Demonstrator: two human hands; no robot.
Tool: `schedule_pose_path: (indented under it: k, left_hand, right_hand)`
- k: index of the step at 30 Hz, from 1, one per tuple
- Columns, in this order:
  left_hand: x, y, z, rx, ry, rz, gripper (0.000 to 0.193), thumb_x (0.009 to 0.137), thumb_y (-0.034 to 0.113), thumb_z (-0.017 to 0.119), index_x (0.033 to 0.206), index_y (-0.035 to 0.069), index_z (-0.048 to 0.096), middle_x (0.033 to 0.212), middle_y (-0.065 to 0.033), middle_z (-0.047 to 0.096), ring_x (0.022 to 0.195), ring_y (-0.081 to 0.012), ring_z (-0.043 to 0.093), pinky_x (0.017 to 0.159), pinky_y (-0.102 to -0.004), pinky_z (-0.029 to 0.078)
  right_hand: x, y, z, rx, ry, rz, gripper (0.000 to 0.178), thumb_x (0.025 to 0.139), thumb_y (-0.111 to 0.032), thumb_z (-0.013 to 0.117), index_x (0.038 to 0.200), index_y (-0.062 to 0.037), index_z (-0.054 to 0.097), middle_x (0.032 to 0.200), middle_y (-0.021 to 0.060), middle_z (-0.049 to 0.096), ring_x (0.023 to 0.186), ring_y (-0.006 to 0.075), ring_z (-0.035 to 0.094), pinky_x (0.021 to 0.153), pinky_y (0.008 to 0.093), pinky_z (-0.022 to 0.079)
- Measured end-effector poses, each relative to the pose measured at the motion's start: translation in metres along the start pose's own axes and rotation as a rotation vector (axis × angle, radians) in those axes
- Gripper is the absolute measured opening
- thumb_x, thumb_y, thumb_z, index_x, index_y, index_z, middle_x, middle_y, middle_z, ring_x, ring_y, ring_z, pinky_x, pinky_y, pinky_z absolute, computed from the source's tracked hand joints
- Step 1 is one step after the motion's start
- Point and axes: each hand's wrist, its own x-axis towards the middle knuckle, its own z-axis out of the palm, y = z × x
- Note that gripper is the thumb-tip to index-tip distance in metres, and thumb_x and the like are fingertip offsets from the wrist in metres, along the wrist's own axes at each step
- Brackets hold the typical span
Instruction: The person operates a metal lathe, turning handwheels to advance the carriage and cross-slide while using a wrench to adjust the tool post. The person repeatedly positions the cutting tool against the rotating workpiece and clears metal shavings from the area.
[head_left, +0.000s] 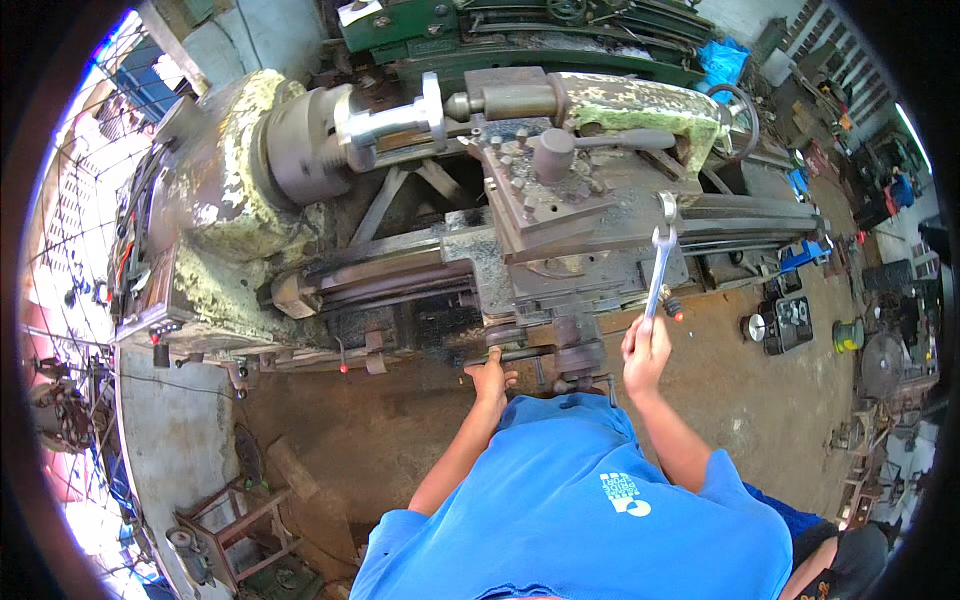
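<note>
lathe (400,270) spreads beyond fingers of both hands. ahead-left of left fingers: flanged metal workpiece (390,124) between chuck (305,145) and tailstock (640,100), presumably for support at both ends. tool post (553,158) beyond and between hands. left hand (488,384): fingers at dark bar handle (530,353), perhaps for steadying; whether closed, cannot tell. right hand (646,357): fingers gripping near end of open-end wrench (658,275), head pointing away, likely for leverage.

Right hand (646,358): wrench (659,270); left hand (489,381): handle (530,353), apparently
</note>
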Motion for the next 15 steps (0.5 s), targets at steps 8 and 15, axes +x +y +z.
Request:
schedule_pose_path:
  k: [8,15]
  left_hand:
    - [0.006,-0.002,0.024,-0.058,0.004,0.003,0.073,0.093,0.025,0.060,0.136,-0.003,0.007,0.105,-0.0227,0.059,0.062,-0.0297,0.067,0.050,-0.0362,0.055]
    - [0.027,0.015,-0.010,-0.169,-0.112,-0.096,0.022,0.090,0.017,0.051,0.098,-0.002,0.057,0.082,-0.0180,0.065,0.066,-0.0309,0.067,0.054,-0.0378,0.054]
  right_hand:
    - [0.147,0.022,-0.003,0.139,0.005,0.464,0.022,0.100,-0.022,0.052,0.090,-0.0033,0.058,0.063,-0.0017,0.046,0.047,0.0076,0.041,0.040,0.0228,0.028]
    - [0.131,0.015,-0.013,-0.013,-0.010,0.455,0.018,0.091,-0.002,0.061,0.107,0.0055,0.058,0.080,0.0076,0.062,0.061,0.0163,0.064,0.052,0.0283,0.053]
